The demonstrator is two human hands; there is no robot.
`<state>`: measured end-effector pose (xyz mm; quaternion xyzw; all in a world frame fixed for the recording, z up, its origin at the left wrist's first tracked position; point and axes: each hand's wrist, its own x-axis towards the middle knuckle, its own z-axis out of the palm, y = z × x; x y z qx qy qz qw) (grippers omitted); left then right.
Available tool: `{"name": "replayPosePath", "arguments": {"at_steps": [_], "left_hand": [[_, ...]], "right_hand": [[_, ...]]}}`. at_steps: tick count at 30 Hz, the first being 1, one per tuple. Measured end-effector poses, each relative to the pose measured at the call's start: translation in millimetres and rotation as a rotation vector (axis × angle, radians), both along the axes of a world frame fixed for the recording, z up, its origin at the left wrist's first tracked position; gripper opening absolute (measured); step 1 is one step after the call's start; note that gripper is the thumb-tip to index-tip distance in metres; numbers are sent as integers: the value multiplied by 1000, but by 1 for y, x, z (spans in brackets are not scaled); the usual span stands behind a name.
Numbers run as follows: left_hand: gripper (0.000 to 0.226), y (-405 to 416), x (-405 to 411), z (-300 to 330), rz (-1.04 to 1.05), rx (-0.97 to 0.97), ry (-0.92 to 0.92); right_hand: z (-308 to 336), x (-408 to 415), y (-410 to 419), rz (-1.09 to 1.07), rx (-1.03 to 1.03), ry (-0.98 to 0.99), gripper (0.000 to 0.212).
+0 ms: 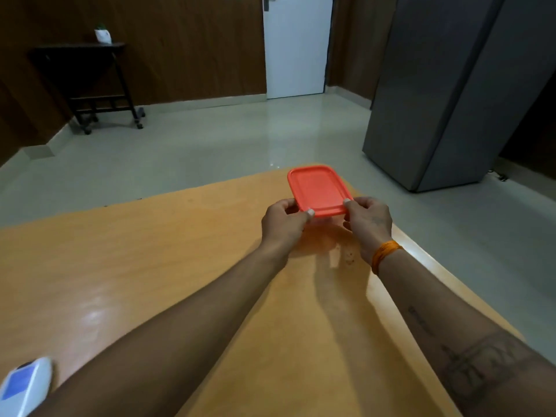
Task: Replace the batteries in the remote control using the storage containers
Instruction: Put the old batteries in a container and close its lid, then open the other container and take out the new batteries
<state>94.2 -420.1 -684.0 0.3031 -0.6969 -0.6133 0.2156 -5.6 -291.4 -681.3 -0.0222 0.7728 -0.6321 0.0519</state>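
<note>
Two bare forearms reach out over an orange-brown wooden table (126, 266). Between the hands sits a clear storage container, hardly visible under its red lid (317, 189). The left hand (284, 225) pinches the lid's near left corner, thumb on top; the right hand (368, 222), an orange thread band (385, 254) at its wrist, pinches the near right corner likewise. This two-sided hold looks meant to peel the lid upward. The white remote control (25, 385) lies well behind the left hand, near the elbow, untouched
</note>
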Motion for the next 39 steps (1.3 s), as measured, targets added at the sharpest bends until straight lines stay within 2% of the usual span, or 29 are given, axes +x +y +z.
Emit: {"name": "replayPosePath", "arguments": {"at_steps": [8,14,22,26,30,34,39], "left_hand": [[39,-37,-105,-11,48,8,3],[44,-58,-138,-18,77,-21,-16],[67,-63,-132,-18,106,-32,-20],[58,-58,-102,-9,100,-68,-32],[34,-41,-50,12,67,-148,27],[15,-14,16,41,69,-139,113],[16,10,102,75,64,-147,183]], "right_hand": [[-6,-99,-37,-10,46,76,24],[-7,-130,-61,51,17,60,22],[-10,-123,-62,29,66,113,41],[-5,-97,-49,-29,60,73,38],[10,-35,-40,-25,-13,103,25],[24,40,-37,87,-150,51,34],[50,135,-26,252,-344,-75,31]]}}
